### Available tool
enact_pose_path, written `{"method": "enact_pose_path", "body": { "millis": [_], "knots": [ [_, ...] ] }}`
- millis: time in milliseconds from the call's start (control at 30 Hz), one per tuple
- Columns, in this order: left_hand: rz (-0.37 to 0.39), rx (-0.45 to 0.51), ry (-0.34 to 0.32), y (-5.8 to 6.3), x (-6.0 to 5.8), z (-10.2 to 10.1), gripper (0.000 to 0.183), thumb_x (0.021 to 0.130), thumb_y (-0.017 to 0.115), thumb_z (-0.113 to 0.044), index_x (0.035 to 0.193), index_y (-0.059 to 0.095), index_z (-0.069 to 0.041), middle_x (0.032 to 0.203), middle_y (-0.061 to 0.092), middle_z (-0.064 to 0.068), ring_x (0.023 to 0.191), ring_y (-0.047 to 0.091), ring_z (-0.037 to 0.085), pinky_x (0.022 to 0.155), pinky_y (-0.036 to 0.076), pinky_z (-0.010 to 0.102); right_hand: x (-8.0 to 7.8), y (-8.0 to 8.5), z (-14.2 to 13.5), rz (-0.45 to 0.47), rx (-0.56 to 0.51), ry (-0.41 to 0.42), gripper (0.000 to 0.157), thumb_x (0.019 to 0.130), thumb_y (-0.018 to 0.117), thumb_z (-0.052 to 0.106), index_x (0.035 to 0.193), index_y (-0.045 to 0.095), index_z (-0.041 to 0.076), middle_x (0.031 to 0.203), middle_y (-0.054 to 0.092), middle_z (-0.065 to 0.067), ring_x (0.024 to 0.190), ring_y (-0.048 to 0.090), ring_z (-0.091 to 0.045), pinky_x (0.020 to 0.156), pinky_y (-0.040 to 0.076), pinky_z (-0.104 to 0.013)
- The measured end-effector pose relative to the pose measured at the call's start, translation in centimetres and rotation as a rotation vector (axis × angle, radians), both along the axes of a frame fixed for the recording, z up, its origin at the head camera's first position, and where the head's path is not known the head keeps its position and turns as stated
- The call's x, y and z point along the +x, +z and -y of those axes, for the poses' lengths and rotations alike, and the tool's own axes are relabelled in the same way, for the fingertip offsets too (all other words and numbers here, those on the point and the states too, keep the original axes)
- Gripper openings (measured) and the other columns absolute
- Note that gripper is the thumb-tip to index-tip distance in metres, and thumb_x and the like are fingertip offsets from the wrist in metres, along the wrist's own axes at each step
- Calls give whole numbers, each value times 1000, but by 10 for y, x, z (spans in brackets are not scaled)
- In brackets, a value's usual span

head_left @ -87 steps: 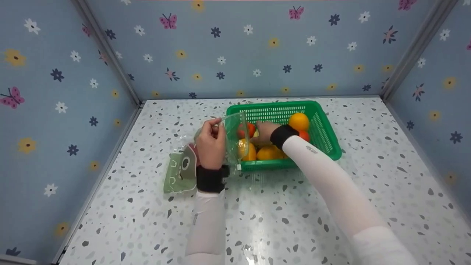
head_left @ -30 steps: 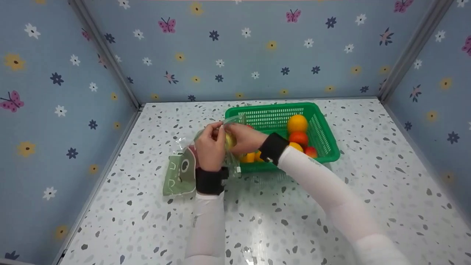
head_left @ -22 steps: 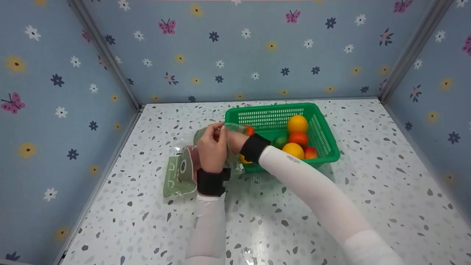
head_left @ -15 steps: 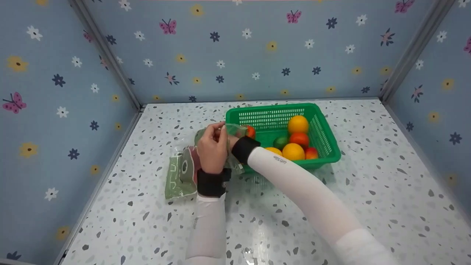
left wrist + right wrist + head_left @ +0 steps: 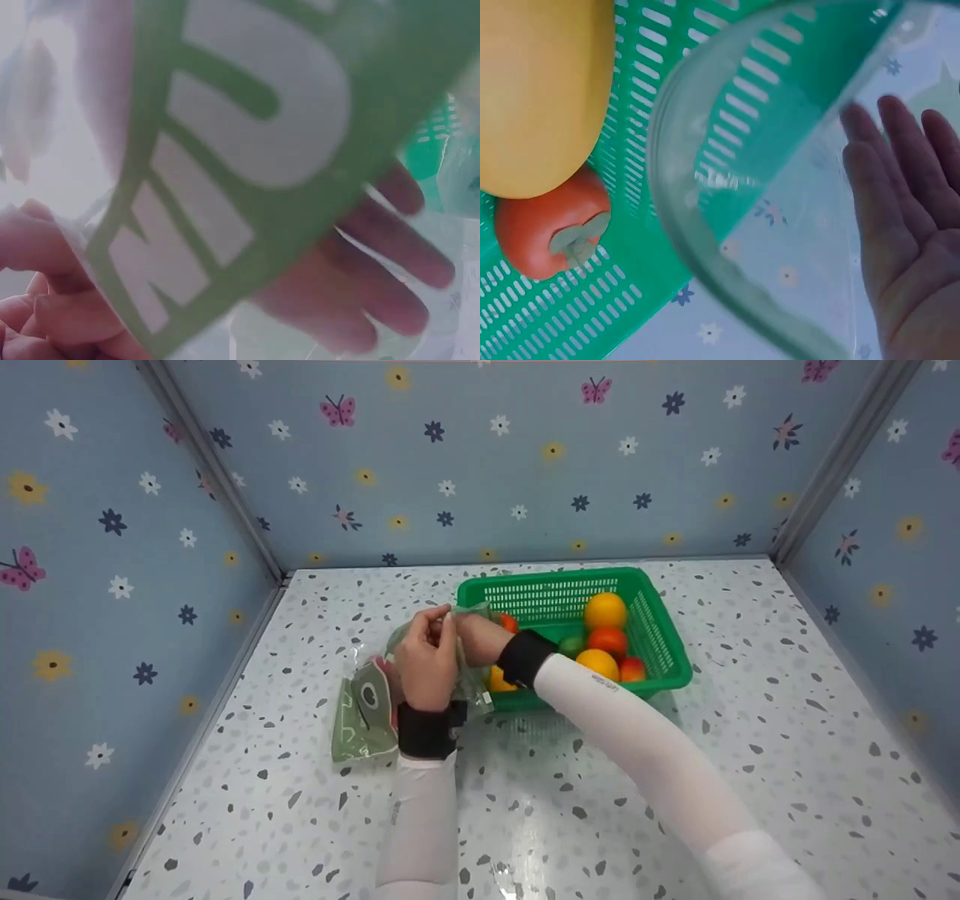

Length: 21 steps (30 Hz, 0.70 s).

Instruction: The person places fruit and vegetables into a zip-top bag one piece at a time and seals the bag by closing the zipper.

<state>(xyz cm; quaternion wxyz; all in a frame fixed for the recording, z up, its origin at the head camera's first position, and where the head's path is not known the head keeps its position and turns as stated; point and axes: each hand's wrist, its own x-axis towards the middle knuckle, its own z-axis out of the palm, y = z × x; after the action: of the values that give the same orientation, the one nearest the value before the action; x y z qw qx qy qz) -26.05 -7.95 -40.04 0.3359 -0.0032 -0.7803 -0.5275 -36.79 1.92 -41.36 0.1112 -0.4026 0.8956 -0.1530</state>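
Note:
My left hand (image 5: 429, 664) pinches the edge of a clear plastic zip bag (image 5: 367, 705) with a green cartoon-face print. The left wrist view has the bag's green panel with white letters (image 5: 225, 142) across it, my curled left fingers (image 5: 75, 315) low at its edge. My right hand (image 5: 484, 641) is at the bag's mouth, beside the left. In the right wrist view the right fingers (image 5: 870, 172) are straight and hold nothing, with the bag's clear rim (image 5: 667, 150) curving nearby. What lies inside the bag is mostly hidden by the left hand and the print.
Right beside the bag stands a green slotted basket (image 5: 671, 634) holding several fruits, among them an orange (image 5: 605, 611), a persimmon (image 5: 551, 225) and a large yellow fruit (image 5: 540, 90). Flowered panels (image 5: 517, 457) enclose the speckled table (image 5: 600, 825) at back and sides.
My right hand took a yellowish fruit from the basket, carried it left into the bag's mouth, reached deeper, and has since drawn back slightly without it. The left hand kept its grip on the bag.

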Motion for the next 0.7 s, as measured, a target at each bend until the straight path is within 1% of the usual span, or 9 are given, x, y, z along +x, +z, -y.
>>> {"method": "enact_pose_path", "body": {
  "millis": [33, 100, 167, 200, 333, 433, 500, 567, 700],
  "knots": [
    [0, 0, -1, 0, 0, 0, 18, 100, 64, -15, 108, 74, -2, 76, 66, 13, 64, 52, 16, 59, 39, 23, 10, 11, -5, 21, -30, -40, 29, 96, 59, -3, 122, 71, 1, 113, 72, -16, 97, 63, -25, 91, 52, -35],
    [1, 2, -8, 1, 0, -1, 18, 100, 65, -15, 109, 74, -2, 77, 67, 13, 64, 53, 16, 59, 40, 22, 20, 23, -14, 85, -123, -106, 28, 99, 59, 1, 125, 70, 0, 115, 74, -18, 95, 63, -27, 92, 53, -37],
    [0, 4, -14, 0, 1, -1, 19, 100, 65, -15, 110, 73, -2, 77, 67, 14, 64, 53, 16, 59, 41, 21, 21, 25, -24, 161, -248, -145, 27, 103, 59, 8, 126, 72, 3, 116, 75, -16, 92, 64, -24, 91, 55, -36],
    [-3, 5, -17, 0, 1, -2, 19, 101, 65, -15, 110, 73, -1, 77, 67, 14, 64, 52, 16, 59, 41, 21, 20, 25, -30, 178, -275, -147, 26, 104, 60, 13, 124, 73, 4, 116, 76, -15, 90, 65, -21, 90, 56, -35],
    [-12, -5, -11, -1, 3, -1, 19, 101, 64, -16, 111, 73, -3, 74, 64, 12, 62, 50, 14, 58, 38, 21, 12, 30, -52, 225, -280, -125, 25, 103, 63, 27, 108, 78, 8, 96, 77, -14, 69, 60, -15, 70, 52, -27],
    [-14, -10, -4, -1, 4, -1, 19, 101, 64, -17, 111, 74, -4, 72, 62, 11, 61, 48, 13, 59, 37, 22, 5, 33, -71, 244, -256, -141, 25, 102, 65, 29, 99, 79, 8, 85, 75, -11, 65, 61, -16, 65, 49, -25],
    [-15, -8, -3, -1, 3, -2, 19, 101, 64, -17, 111, 74, -4, 73, 63, 10, 62, 49, 12, 60, 37, 22, 0, 35, -83, 232, -256, -176, 26, 102, 64, 29, 100, 78, 7, 86, 74, -9, 70, 63, -20, 69, 51, -28],
    [-17, -2, -9, -1, 3, -2, 19, 101, 64, -17, 111, 74, -3, 73, 63, 10, 63, 49, 12, 60, 38, 22, -5, 36, -94, 190, -265, -232, 26, 103, 63, 30, 105, 75, 6, 94, 74, -8, 81, 65, -24, 77, 53, -32],
    [-20, 6, -25, 0, 2, -2, 19, 100, 64, -14, 111, 73, -1, 74, 63, 12, 63, 49, 14, 60, 39, 22, -16, 34, -117, 118, -271, -400, 28, 105, 60, 30, 118, 67, 6, 116, 69, -14, 104, 63, -30, 95, 51, -44]
  ]
}}
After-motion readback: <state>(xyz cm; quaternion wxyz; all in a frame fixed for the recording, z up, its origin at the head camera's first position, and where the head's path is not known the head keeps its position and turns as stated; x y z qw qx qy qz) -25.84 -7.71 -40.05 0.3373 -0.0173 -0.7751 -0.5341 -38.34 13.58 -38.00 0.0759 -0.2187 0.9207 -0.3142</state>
